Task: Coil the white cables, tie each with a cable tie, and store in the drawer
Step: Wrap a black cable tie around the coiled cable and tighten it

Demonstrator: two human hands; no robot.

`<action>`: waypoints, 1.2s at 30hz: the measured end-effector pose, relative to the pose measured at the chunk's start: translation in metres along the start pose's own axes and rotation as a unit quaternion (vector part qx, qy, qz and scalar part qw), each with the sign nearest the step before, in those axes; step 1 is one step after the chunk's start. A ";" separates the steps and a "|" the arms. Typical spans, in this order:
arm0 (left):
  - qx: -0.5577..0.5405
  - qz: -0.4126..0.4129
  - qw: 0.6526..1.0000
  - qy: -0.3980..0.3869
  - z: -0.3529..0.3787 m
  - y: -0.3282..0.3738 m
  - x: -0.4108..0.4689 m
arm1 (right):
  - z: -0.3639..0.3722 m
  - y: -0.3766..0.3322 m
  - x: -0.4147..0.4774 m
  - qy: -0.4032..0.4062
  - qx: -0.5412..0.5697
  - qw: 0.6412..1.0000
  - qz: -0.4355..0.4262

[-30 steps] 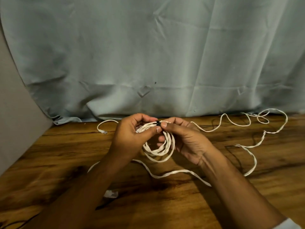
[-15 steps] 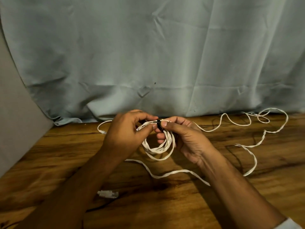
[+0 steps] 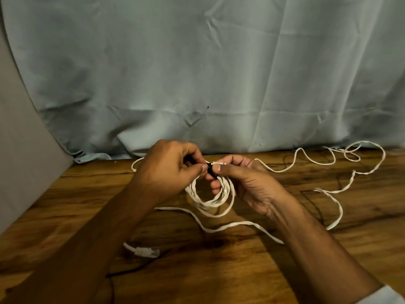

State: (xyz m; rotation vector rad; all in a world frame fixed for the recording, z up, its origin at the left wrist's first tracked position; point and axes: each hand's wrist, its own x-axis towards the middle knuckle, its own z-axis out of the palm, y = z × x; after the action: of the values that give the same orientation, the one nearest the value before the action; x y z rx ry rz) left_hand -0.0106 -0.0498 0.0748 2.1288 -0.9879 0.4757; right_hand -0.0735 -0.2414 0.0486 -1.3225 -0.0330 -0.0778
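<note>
head view: the left hand (image 3: 168,170) has its fingers curled, thumb and forefinger pinching the black cable tie (image 3: 210,170) at the top of the coiled white cable (image 3: 211,201). the right hand (image 3: 248,183) grips the same coil from the other side, thumb pressed over its top beside the tie and fingers hooked through the loop. the coil hangs between both hands just above the wooden table (image 3: 241,270). a loose white cable (image 3: 338,189) trails across the table to the right, up to the pale blue cloth (image 3: 219,73). a cable plug (image 3: 147,252) lies near the left forearm. a white cuff (image 3: 386,295) shows at the right wrist.
</note>
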 end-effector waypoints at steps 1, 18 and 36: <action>-0.004 -0.002 1.000 0.004 0.002 0.001 -0.001 | 0.000 0.000 0.000 0.002 0.003 1.000 0.001; -0.169 -0.135 0.976 -0.021 0.008 -0.004 0.005 | 0.003 -0.003 -0.003 -0.031 -0.025 0.999 0.010; -0.229 -0.171 0.954 0.087 0.027 -0.002 -0.001 | 0.011 0.013 0.004 0.054 -0.064 0.985 -0.148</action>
State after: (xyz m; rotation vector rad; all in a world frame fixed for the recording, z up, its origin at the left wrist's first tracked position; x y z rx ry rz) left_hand -0.0089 -0.0685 0.0550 1.7506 -0.5460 0.2288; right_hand -0.0680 -0.2273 0.0389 -1.4320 -0.1352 -0.4101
